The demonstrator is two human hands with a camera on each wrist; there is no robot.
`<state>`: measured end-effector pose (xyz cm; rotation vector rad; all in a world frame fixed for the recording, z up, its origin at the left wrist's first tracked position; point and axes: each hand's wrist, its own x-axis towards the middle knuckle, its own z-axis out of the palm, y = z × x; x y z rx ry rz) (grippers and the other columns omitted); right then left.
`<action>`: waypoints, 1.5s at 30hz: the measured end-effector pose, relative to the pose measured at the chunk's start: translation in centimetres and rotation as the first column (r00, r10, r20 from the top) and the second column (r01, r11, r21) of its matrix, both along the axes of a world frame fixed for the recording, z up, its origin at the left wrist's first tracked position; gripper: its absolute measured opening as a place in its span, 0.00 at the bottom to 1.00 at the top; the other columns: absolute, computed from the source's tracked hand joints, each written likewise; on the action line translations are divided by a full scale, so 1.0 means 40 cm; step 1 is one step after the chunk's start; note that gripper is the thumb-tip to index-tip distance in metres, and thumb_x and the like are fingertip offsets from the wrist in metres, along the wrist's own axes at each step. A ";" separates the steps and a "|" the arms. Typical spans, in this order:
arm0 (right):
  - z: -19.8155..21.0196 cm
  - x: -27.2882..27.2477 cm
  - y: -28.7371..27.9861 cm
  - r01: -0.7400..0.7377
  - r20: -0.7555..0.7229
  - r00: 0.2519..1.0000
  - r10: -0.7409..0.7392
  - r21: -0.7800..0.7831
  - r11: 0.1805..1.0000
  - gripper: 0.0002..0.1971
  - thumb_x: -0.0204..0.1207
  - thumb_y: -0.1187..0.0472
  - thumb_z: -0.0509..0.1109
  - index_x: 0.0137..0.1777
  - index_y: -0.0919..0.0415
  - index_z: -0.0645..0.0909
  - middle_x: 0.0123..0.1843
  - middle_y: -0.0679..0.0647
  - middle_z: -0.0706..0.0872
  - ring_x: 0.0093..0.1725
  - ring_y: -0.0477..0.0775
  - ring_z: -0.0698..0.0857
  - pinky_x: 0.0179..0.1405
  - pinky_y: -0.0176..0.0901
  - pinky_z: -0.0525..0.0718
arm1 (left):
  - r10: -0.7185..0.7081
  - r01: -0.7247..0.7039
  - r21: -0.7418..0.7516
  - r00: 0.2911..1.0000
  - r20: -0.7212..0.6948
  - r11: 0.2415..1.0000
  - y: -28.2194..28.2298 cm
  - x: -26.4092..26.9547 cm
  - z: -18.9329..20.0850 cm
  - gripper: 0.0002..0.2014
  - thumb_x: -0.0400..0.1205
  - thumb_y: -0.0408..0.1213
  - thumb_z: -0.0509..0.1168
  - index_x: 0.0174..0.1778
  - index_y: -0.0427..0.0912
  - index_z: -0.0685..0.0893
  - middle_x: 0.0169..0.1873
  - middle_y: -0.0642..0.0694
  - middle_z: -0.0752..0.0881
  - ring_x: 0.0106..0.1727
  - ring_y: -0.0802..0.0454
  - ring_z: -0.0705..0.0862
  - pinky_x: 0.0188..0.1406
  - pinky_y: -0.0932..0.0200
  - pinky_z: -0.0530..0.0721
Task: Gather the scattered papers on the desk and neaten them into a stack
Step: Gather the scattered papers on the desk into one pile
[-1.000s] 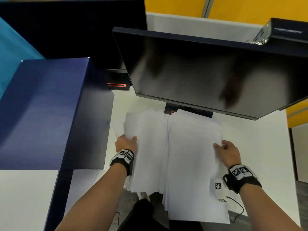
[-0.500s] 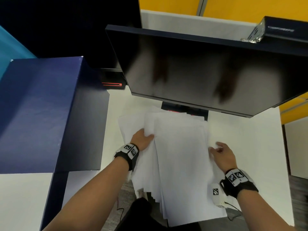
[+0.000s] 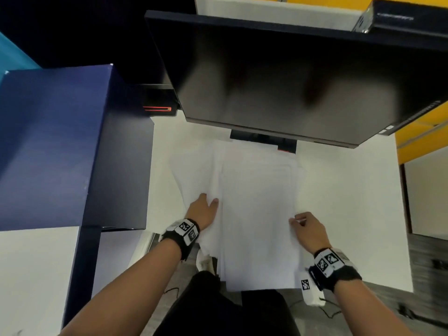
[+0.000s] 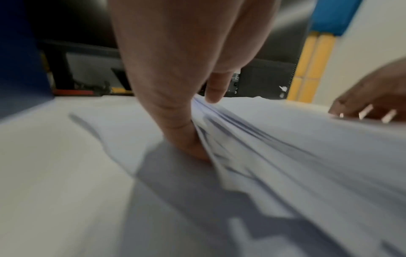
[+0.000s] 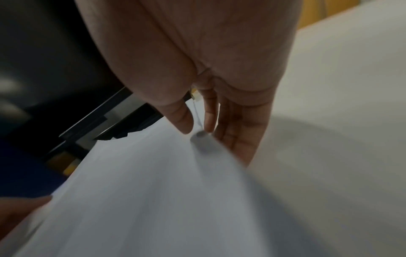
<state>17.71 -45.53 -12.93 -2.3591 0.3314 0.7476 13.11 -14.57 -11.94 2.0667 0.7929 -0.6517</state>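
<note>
Left hand (image 3: 203,209) grip pinching papers (image 3: 257,214), lengthwise toward monitor (image 3: 291,76)

The papers (image 3: 259,214) lie on the desk (image 3: 351,202), in front of the monitor (image 3: 291,81), their near ends overhanging the desk's front edge. The left hand (image 3: 202,210) is at their left edge, the right hand (image 3: 309,229) at their right edge. A box (image 3: 55,146) stands left of the papers, beside the monitor.

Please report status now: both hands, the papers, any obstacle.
Left hand grips papers' left edge; right hand pinches right edge. Sheets bunched, uneven. Monitor overhangs far end.
</note>
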 end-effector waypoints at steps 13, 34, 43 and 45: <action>0.040 0.000 -0.005 -0.138 -0.307 0.944 0.125 -0.019 0.990 0.21 0.77 0.46 0.70 0.37 0.66 0.85 0.32 0.58 0.91 0.30 0.56 0.90 0.28 0.42 0.86 | -0.028 0.033 0.202 0.999 -0.028 0.979 0.033 -0.024 0.004 0.17 0.86 0.41 0.56 0.59 0.32 0.83 0.61 0.34 0.85 0.62 0.37 0.83 0.61 0.52 0.79; -0.010 0.252 0.077 0.157 0.203 0.966 -0.161 0.034 0.987 0.15 0.80 0.58 0.67 0.63 0.62 0.83 0.58 0.61 0.88 0.59 0.63 0.85 0.55 0.42 0.77 | 0.410 -0.390 -0.133 0.890 0.201 0.911 0.088 0.221 -0.013 0.12 0.85 0.45 0.62 0.48 0.41 0.85 0.39 0.49 0.87 0.37 0.50 0.84 0.33 0.63 0.76; -0.027 0.260 0.133 0.122 0.196 0.973 -0.123 0.020 0.992 0.11 0.80 0.63 0.63 0.50 0.67 0.86 0.45 0.64 0.89 0.48 0.67 0.87 0.44 0.43 0.77 | 0.159 -0.159 -0.017 0.970 0.186 0.987 0.045 0.258 -0.052 0.16 0.89 0.41 0.54 0.44 0.36 0.82 0.43 0.40 0.84 0.47 0.43 0.81 0.47 0.57 0.74; -0.031 0.274 0.143 0.166 0.174 0.969 -0.177 0.081 0.983 0.10 0.78 0.64 0.65 0.54 0.61 0.86 0.45 0.58 0.89 0.46 0.61 0.86 0.46 0.42 0.80 | 0.158 -0.149 -0.059 0.963 0.216 0.987 0.018 0.284 -0.040 0.18 0.89 0.42 0.53 0.56 0.32 0.83 0.56 0.36 0.86 0.60 0.36 0.83 0.58 0.53 0.77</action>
